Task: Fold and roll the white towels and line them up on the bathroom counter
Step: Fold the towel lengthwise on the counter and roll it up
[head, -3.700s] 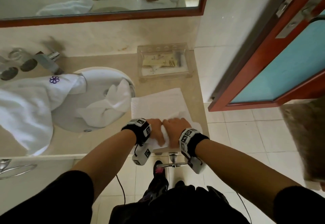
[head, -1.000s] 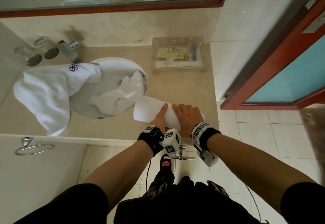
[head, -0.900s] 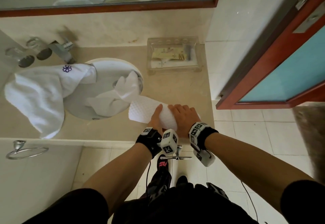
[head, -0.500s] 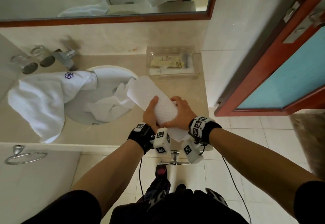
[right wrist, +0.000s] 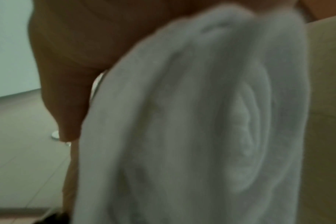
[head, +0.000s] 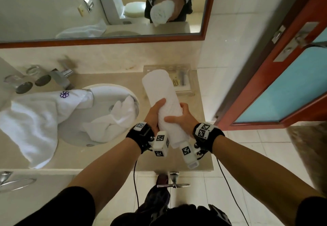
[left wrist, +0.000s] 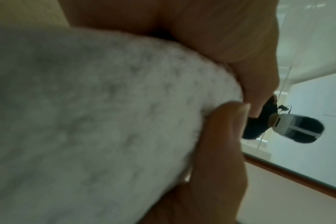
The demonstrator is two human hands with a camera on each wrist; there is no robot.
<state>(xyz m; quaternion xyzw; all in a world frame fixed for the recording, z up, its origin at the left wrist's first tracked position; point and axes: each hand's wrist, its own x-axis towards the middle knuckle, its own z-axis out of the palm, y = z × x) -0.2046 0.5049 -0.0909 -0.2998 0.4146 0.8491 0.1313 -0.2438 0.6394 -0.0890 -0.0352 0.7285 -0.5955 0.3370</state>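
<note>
Both hands are holding the roll (head: 163, 105) up off the counter (head: 109, 162), long axis running from 6 toward 12 o'clock. Left hand (head: 154, 114) is wrapping its near half from the 9 o'clock side, thumb lying on top. Right hand (head: 183, 118) is gripping from 3 o'clock, thumb crossing the front. Right wrist view is showing the spiral end of the roll (right wrist: 211, 121), layers looking snug, though blurred.

Step in hand, as I judge it: rolling is finished, and the roll is being carried for placing. Two more towels are waiting: a large one (head: 33, 117) draping over the basin (head: 113, 91) rim at 9 o'clock, a smaller one (head: 115, 119) lying crumpled in the bowl.

Next move is calling for setting the roll down on bare counter, probably at 3 o'clock of the basin, loose edge underneath so it is not unwinding. Clear tray (head: 187, 82) is sitting at 12 o'clock behind it; keep clear of it.
</note>
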